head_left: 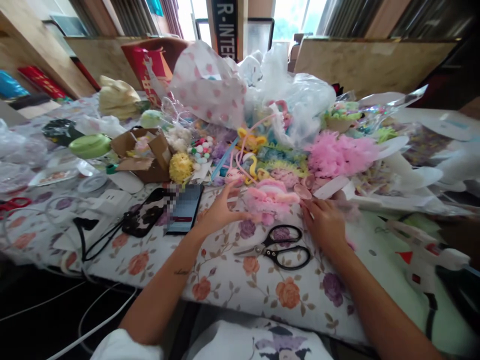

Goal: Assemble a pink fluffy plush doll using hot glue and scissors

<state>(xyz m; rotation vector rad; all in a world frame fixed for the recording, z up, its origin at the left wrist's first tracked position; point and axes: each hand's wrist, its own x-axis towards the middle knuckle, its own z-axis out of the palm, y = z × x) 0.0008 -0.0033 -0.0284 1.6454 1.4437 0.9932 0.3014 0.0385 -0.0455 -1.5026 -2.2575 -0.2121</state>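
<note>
A pink fluffy craft piece (272, 197), made of fuzzy stems, lies on the flowered tablecloth between my hands. My left hand (221, 210) is just left of it, thumb and fingers curved apart in an open C. At its right end is my right hand (325, 222), fingers bent down and together; what they pinch is hidden from me. A small pale pink round piece (303, 192) sits by those fingertips. Black-handled scissors (287, 247) rest below the pink piece, blades pointing left.
Left of my hands lie two phones (185, 210) (144, 212), cables and a white charger (110, 200). An opened cardboard box (144, 155) stands behind them. Fuzzy craft stems and plastic bags (210, 85) pile up at the back. A white glue gun (431, 255) is at the right.
</note>
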